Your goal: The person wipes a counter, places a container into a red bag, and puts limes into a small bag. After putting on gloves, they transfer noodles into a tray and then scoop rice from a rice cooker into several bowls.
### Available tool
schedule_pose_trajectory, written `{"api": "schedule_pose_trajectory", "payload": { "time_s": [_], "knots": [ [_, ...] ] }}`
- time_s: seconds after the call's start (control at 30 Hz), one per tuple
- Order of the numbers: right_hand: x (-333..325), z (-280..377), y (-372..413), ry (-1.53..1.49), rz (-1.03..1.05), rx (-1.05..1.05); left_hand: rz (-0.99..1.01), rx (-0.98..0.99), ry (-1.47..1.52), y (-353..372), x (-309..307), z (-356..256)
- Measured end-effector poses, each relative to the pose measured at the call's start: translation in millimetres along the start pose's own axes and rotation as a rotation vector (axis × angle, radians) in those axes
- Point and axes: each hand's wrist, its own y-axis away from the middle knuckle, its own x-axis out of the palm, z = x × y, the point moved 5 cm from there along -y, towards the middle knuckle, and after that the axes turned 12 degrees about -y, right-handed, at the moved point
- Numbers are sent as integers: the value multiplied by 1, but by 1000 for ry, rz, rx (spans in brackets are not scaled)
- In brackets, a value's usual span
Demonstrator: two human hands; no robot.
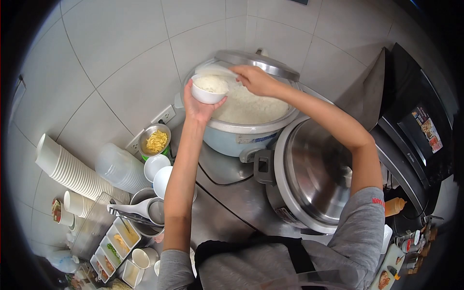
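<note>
Left hand (pixel 198 107) is up at the back of the stainless steel worktop (pixel 227 205), fingers cupped under a small white round bowl (pixel 207 92) heaped with white rice, holding it right at the left rim of the big pale blue rice cooker (pixel 241 135). Right hand (pixel 256 79) comes across over the open pot, fingers curled down on a white flat rice paddle (pixel 217 71) that meets the top of the bowl's rice; how tightly it grips I cannot tell. The cooker's domed metal lid (pixel 263 62) stands tilted open behind, close to the grey tiled wall (pixel 121 58). Just beside the cooker on the right sits a large lidded stainless steel pot (pixel 314 179), almost touching it, so that side is tight. There is open steel between the left forearm and that pot, crossed by a thin black cable (pixel 224 182). The left edge is crowded: a small steel bowl of yellow shreds (pixel 155 140), a sideways stack of white paper bowls (pixel 72 169), a stack of clear plastic tubs (pixel 121 169), a white ladle (pixel 133 209) and a compartmented steel topping tray (pixel 116 246).
</note>
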Motion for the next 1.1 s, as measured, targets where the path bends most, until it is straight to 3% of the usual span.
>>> {"api": "schedule_pose_trajectory", "payload": {
  "time_s": [0.13, 0.23, 0.33, 0.43, 0.53, 0.63, 0.83, 0.93, 1.03, 1.1],
  "knots": [
    [17, -67, -25, -444, -100, 558, -23, 46, 22, 3, -4, -16],
    [60, -141, -46, 231, 0, 425, -26, 74, 1, 5, -8, -27],
    [82, -134, -50, 616, -114, 254, -63, 94, -13, 13, -4, -35],
    [107, -136, -71, 645, -157, 136, -73, 108, 0, 14, -3, -41],
    [123, -102, -73, 693, 0, -72, -67, 101, 32, 15, -2, -42],
    [125, -78, -62, 637, 206, -74, -73, 90, 49, 18, 1, -42],
    [104, -72, -9, 426, 264, -172, -61, 74, 44, 24, 3, -38],
    [88, -81, 11, 317, 304, -116, -57, 50, 43, 28, 3, -37],
    [73, -87, 28, 212, 410, 113, -63, 43, 12, 32, 2, -36],
    [72, -109, 37, 31, 522, 390, -43, 42, -32, 35, 1, -35]
  ]
}}
